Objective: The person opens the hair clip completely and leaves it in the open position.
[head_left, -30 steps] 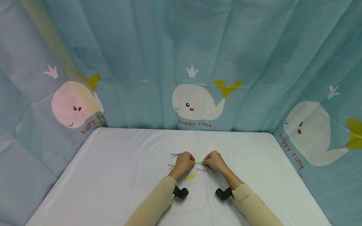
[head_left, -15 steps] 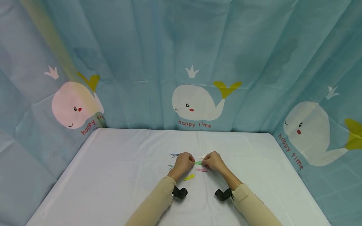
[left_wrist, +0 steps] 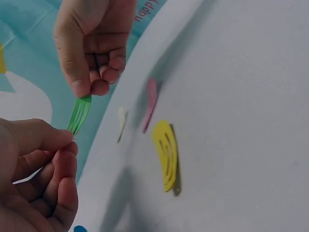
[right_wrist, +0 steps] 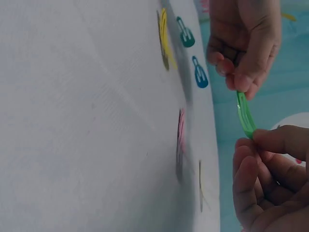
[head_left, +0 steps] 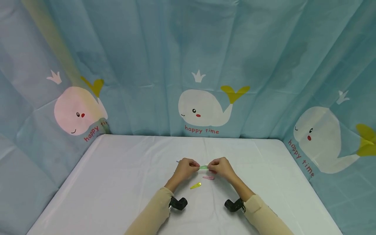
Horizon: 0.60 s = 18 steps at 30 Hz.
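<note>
Both hands hold a green snap hair clip (head_left: pixel 203 167) stretched between them, raised above the white table. My left hand (head_left: pixel 185 168) pinches one end between thumb and index finger. The other end is pinched by my right hand (head_left: pixel 222 167). In the left wrist view the green hair clip (left_wrist: pixel 80 114) shows slots along its length. Below the hands lie a pink hair clip (head_left: pixel 208 178) and a yellow hair clip (head_left: pixel 195 185). A pale hair clip (left_wrist: pixel 122 124) lies beyond the pink one.
In the right wrist view a teal hair clip (right_wrist: pixel 185 35) and a blue hair clip (right_wrist: pixel 200 72) lie on the table past the yellow one. A light blue curtain (head_left: pixel 147 49) with whale prints hangs behind the white tabletop (head_left: pixel 117 182). Black cameras sit at both wrists.
Both hands have lifted the green hair clip off the table, and it has moved slightly left. The left forearm has swung left. The yellow and pink hair clips stay in place.
</note>
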{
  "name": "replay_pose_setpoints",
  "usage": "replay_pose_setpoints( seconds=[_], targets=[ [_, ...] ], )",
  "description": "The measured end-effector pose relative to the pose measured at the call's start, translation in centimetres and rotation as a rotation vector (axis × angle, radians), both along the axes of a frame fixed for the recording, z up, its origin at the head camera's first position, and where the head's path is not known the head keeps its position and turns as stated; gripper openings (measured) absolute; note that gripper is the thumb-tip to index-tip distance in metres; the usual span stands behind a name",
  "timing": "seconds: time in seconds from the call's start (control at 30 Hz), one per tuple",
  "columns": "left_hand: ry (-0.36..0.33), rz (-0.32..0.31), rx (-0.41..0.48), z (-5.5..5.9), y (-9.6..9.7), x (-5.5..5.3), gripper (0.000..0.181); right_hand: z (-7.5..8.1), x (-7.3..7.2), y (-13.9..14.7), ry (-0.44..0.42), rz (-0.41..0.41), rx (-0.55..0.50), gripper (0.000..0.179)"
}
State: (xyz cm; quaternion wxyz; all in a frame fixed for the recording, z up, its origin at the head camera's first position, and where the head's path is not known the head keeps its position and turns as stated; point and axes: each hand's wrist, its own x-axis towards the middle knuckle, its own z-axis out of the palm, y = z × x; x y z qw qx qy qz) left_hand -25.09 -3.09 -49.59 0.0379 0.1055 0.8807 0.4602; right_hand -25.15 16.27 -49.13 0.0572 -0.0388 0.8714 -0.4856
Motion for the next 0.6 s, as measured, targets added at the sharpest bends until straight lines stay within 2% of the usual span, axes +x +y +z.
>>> replay_pose_setpoints(
  seconds=[0.23,0.6],
  targets=[
    [0.023,-0.007,0.05,1.4,-1.2,0.5,0.008,1.0,0.2,-0.5,-0.006,0.006,-0.087,0.011],
    [0.059,0.013,0.145,4.2,-2.7,2.3,0.01,3.8,1.5,-1.1,0.05,0.131,-0.225,0.019]
  ],
)
